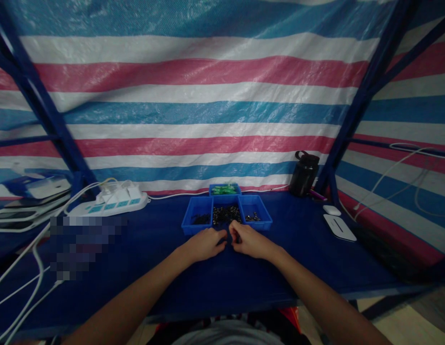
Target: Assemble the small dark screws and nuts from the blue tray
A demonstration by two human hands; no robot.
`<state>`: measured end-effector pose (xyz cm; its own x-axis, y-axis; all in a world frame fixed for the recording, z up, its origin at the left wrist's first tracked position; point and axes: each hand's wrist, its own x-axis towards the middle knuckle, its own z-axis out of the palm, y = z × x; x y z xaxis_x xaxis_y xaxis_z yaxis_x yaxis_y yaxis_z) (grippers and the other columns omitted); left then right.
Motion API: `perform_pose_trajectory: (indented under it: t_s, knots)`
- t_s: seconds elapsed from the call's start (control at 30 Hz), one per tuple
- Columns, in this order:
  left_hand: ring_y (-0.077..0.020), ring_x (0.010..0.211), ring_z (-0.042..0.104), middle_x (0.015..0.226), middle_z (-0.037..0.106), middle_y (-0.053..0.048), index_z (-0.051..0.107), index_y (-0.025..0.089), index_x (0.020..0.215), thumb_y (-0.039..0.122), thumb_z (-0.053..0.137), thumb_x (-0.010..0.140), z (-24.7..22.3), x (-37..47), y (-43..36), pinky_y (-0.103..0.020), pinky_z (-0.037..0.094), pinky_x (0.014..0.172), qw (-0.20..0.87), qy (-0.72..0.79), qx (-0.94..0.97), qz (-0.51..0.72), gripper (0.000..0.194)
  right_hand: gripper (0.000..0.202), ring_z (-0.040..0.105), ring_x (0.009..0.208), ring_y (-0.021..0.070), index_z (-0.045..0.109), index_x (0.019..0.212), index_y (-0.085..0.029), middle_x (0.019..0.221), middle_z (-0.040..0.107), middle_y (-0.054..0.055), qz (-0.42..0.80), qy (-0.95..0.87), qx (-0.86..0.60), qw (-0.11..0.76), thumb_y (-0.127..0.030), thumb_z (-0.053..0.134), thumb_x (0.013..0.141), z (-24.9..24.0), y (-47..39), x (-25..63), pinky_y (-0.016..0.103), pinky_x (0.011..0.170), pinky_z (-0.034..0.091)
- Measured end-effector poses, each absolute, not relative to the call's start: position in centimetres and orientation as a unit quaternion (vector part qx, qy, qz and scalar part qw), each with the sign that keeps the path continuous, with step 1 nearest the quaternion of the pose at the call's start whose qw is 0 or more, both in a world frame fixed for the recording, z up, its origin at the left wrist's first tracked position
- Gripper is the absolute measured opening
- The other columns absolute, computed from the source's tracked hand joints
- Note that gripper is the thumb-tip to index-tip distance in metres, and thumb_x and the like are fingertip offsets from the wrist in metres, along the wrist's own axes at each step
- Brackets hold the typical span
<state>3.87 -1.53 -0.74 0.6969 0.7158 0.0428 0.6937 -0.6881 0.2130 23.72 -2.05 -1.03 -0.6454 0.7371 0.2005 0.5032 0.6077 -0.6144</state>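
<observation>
My left hand (pixel 207 243) and my right hand (pixel 248 241) are close together just in front of several blue bins, a small gap between them. Both have their fingers drawn into a pinch; what they hold, if anything, is too small and dark to make out. The left bin (pixel 186 224) contains small black pieces (pixel 201 219). Dark pieces with shiny bits (pixel 226 213) fill the middle bin, whose front is partly covered by my hands. In the right bin (pixel 268 221) lie a few small metallic pieces (pixel 252 217). Green pieces (pixel 224 189) lie in the back bin.
A white power strip (pixel 118 205) with plugs and cables is at left on the blue table (pixel 154 268), near stacked devices (pixel 31 206). A black bottle (pixel 304 173) stands at back right. Nearer are a white flat box (pixel 339 227) and a small white case (pixel 331 210).
</observation>
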Motion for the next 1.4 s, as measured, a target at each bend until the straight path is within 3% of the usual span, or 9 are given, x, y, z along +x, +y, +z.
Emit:
perform_pose_trajectory:
  t_s: [0.17, 0.33, 0.5, 0.77, 1.4]
  knots:
    - [-0.0148, 0.06, 0.06, 0.065, 0.062, -0.001, 0.06, 0.019, 0.089, 0.025, 0.047, 0.087, -0.3, 3.8, -1.8, -0.021, 0.035, 0.052, 0.097, 0.36, 0.926, 0.055, 0.014, 0.026, 0.047, 0.066, 0.0103, 0.041, 0.084, -0.021, 0.074, 0.048, -0.005, 0.247, -0.87, -0.356, 0.234, -0.004, 0.053, 0.069, -1.0, -2.0, 23.8, 0.019, 0.058, 0.033]
    - [-0.0152, 0.063, 0.061, 0.071, 0.064, -0.001, 0.059, 0.02, 0.099, 0.027, 0.047, 0.088, -0.4, 4.0, -1.8, -0.021, 0.036, 0.054, 0.099, 0.369, 0.922, 0.067, 0.017, 0.025, 0.048, 0.067, 0.0102, 0.042, 0.086, -0.02, 0.075, 0.049, -0.005, 0.245, -0.872, -0.346, 0.243, -0.005, 0.054, 0.069, -1.0, -2.0, 23.7, 0.019, 0.058, 0.034]
    - [-0.0148, 0.062, 0.06, 0.07, 0.064, -0.002, 0.059, 0.019, 0.093, 0.026, 0.046, 0.089, -0.5, 4.0, -1.7, -0.021, 0.036, 0.054, 0.095, 0.364, 0.924, 0.069, 0.015, 0.024, 0.051, 0.071, 0.0113, 0.046, 0.091, -0.02, 0.08, 0.053, -0.003, 0.228, -0.879, -0.34, 0.246, -0.006, 0.052, 0.073, -1.0, -2.0, 23.8, 0.02, 0.063, 0.037]
    - [-0.0154, 0.066, 0.06, 0.073, 0.063, -0.003, 0.058, 0.017, 0.09, 0.03, 0.044, 0.09, -0.2, 4.1, -1.9, -0.022, 0.037, 0.056, 0.091, 0.378, 0.918, 0.074, 0.018, 0.002, 0.054, 0.066, 0.0128, 0.056, 0.082, -0.017, 0.073, 0.059, 0.0, 0.18, -0.891, -0.37, 0.191, -0.016, 0.055, 0.081, -1.5, -1.4, 24.0, 0.022, 0.061, 0.037]
    - [-0.0152, 0.062, 0.059, 0.071, 0.063, -0.003, 0.057, 0.017, 0.084, 0.028, 0.043, 0.089, -0.7, 3.8, -1.6, -0.022, 0.035, 0.055, 0.085, 0.377, 0.919, 0.077, 0.018, 0.016, 0.059, 0.068, 0.013, 0.061, 0.084, -0.018, 0.076, 0.065, 0.001, 0.164, -0.899, -0.354, 0.198, -0.022, 0.047, 0.09, -0.3, -2.0, 23.8, 0.021, 0.063, 0.037]
